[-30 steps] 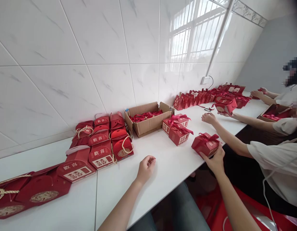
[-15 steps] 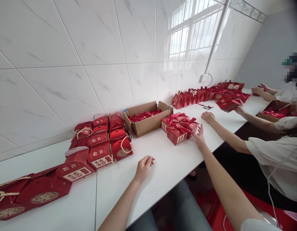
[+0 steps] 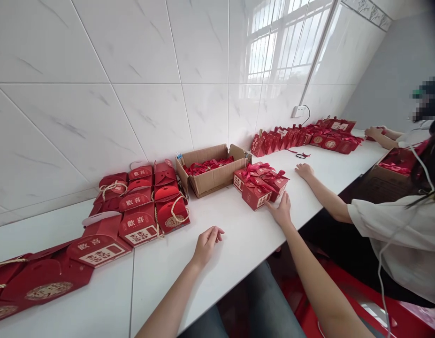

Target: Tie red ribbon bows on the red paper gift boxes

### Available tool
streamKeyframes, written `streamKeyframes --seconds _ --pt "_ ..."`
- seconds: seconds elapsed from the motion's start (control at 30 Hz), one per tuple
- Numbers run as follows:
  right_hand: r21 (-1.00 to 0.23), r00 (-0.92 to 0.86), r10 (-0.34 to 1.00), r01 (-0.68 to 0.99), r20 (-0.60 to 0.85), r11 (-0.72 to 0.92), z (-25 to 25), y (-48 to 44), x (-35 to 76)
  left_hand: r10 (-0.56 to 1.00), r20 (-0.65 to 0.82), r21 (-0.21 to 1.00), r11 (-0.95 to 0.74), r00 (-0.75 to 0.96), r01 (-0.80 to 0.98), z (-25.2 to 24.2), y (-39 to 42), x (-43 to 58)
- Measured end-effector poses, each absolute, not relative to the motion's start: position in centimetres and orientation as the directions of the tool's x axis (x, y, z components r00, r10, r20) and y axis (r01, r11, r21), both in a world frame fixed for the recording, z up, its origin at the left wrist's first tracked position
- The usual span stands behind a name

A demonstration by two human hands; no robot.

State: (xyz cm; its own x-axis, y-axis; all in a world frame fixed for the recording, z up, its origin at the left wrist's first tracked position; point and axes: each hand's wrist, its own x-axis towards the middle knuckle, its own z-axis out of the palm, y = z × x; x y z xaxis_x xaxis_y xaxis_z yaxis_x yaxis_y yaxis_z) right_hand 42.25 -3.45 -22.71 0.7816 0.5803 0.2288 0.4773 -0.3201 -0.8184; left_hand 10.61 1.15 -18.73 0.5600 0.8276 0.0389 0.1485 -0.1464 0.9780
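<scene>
My left hand [image 3: 207, 245] rests on the white table with its fingers curled together and nothing visible in them. To its right, my right hand [image 3: 281, 211] is open, thumb and fingers apart, at the near corner of a small cluster of red gift boxes [image 3: 257, 199] tied with red ribbon bows. Its thumb seems to reach the front box; whether it touches cannot be made out. Behind stands an open cardboard box [image 3: 220, 180] with red ribbons [image 3: 208, 166] inside. Left of my left hand are rows of red gift boxes [image 3: 138, 220], some with cream rope handles.
A co-worker's hand [image 3: 304, 171] lies on the table to the right. Beyond it are a black-handled tool [image 3: 302, 156] and a long row of red boxes [image 3: 273, 141] along the tiled wall. Another cardboard box [image 3: 393, 176] stands at far right.
My right hand has moved down and slightly left beside the ribboned boxes. The co-worker's other hand, which held a red box, is no longer seen there. My left hand stays nearly put.
</scene>
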Motion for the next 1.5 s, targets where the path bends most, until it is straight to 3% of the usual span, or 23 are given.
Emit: streamKeyframes --seconds 0.37,0.6,0.97,1.5 --pt "-0.762 0.704 0.612 0.601 0.362 -0.241 -22.1 -3.9 41.7 0.824 0.031 0.977 -0.143 0.566 0.156 -18.4 0.8 10.6" --pt "-0.785 0.716 0.665 0.531 0.214 -0.320 -21.2 -2.6 39.9 0.816 0.016 0.973 -0.145 0.578 0.177 -18.5 0.8 10.5" --pt "-0.740 0.727 0.544 0.621 0.419 -0.259 -21.2 -1.5 38.3 0.815 -0.013 0.962 -0.149 0.579 0.231 -18.4 0.6 10.4" --pt "-0.792 0.734 0.577 0.567 0.359 -0.228 -21.7 -1.0 39.2 0.807 -0.008 0.962 -0.156 0.591 0.225 -18.5 0.5 10.3"
